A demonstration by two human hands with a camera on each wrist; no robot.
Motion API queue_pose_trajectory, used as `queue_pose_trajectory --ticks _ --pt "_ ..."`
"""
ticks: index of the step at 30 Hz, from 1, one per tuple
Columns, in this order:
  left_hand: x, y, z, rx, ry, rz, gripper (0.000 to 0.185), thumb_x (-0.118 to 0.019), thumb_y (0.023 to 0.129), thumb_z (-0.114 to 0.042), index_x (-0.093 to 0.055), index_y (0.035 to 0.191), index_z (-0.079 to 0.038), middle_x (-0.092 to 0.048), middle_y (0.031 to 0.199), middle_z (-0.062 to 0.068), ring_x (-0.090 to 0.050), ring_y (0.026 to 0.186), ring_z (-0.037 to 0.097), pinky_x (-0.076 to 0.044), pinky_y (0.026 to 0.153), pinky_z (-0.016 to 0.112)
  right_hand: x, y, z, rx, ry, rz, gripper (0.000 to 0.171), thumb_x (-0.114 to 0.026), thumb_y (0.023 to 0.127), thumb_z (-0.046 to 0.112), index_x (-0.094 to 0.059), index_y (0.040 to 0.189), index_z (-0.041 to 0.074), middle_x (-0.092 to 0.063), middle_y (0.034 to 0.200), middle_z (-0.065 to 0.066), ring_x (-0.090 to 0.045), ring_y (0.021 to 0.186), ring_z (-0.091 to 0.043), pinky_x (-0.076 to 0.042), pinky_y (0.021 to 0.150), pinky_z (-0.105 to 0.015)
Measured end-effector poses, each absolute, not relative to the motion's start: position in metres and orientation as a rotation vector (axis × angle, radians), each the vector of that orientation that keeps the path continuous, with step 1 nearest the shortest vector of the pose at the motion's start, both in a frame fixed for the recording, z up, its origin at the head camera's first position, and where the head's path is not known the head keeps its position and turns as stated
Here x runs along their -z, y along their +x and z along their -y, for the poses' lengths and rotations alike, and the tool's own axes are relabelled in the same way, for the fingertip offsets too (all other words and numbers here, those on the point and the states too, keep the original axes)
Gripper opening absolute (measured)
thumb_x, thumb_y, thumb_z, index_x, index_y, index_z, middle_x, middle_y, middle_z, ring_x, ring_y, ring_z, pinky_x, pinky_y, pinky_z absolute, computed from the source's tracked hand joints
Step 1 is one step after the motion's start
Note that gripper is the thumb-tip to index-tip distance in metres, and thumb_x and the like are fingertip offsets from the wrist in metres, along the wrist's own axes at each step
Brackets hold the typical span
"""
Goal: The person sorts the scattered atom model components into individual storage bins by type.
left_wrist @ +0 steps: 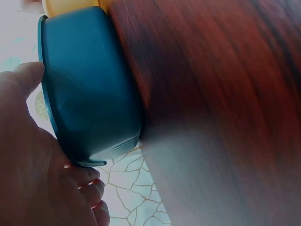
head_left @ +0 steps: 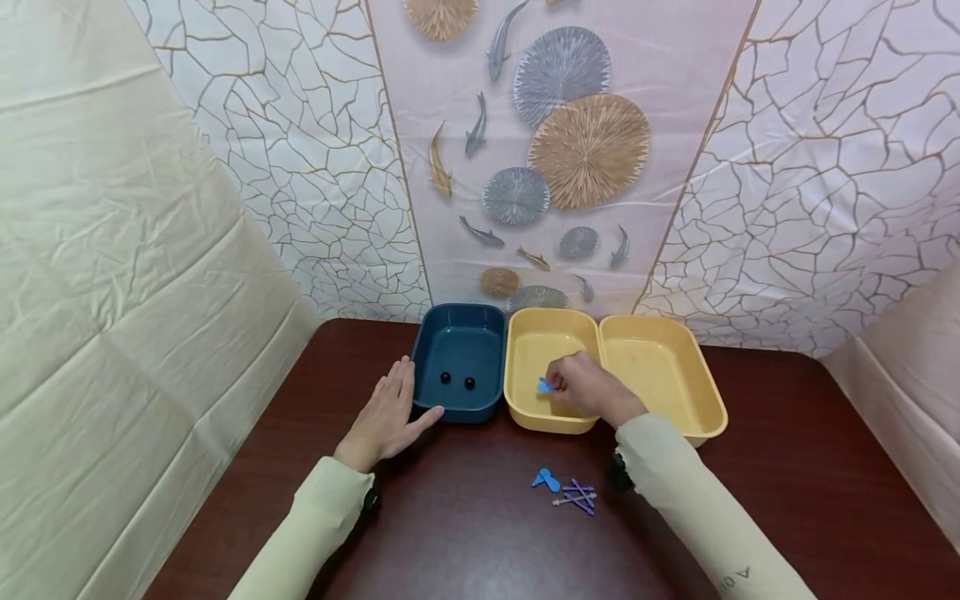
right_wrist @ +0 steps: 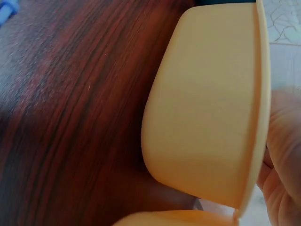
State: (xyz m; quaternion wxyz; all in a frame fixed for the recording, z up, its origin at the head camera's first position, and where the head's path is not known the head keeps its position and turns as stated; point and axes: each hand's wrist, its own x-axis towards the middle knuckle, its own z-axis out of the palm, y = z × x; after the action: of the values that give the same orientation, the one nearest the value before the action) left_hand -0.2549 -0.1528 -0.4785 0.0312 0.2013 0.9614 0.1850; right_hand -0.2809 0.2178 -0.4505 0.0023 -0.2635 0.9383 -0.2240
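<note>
My left hand (head_left: 386, 417) rests against the near left corner of a dark blue bin (head_left: 460, 414), fingers straight along its side and thumb on the front rim. Two small black balls (head_left: 469, 383) lie inside that bin. Over the middle yellow bin (head_left: 551, 423), my right hand (head_left: 588, 386) pinches a small flat blue piece (head_left: 544, 385); its full shape is hidden by the fingers. In the right wrist view the hand (right_wrist: 284, 150) shows only partly behind the bin's rim. On the table in front lie blue pieces (head_left: 546, 480) beside several thin purple sticks (head_left: 579, 497).
A second yellow bin (head_left: 710, 408) stands at the right, touching the middle one. All the bins sit in a row at the back of the dark wooden table (head_left: 480, 533). Patterned cloth (head_left: 585, 250) hangs directly behind them, with plain cloth (head_left: 135, 333) at the left.
</note>
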Motion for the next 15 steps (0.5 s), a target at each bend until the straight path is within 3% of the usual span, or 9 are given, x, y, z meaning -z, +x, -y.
queue_pose_trajectory --ticks 15 --pt "0.479 -0.255 0.152 -0.556 0.598 -2.969 0.103 -0.048 0.103 -0.066 -0.005 0.168 0.001 -0.003 0.179 0.018 -0.006 0.167 0.039 -0.011 0.134 0.057 0.434 -0.268 -0.214 0.685 -0.86 -2.943 0.019 -0.08 0.091 0.005 -0.078 0.107 -0.005 -0.08 0.102 -0.018 -0.077 0.09 -0.026 -0.065 0.082 -0.04"
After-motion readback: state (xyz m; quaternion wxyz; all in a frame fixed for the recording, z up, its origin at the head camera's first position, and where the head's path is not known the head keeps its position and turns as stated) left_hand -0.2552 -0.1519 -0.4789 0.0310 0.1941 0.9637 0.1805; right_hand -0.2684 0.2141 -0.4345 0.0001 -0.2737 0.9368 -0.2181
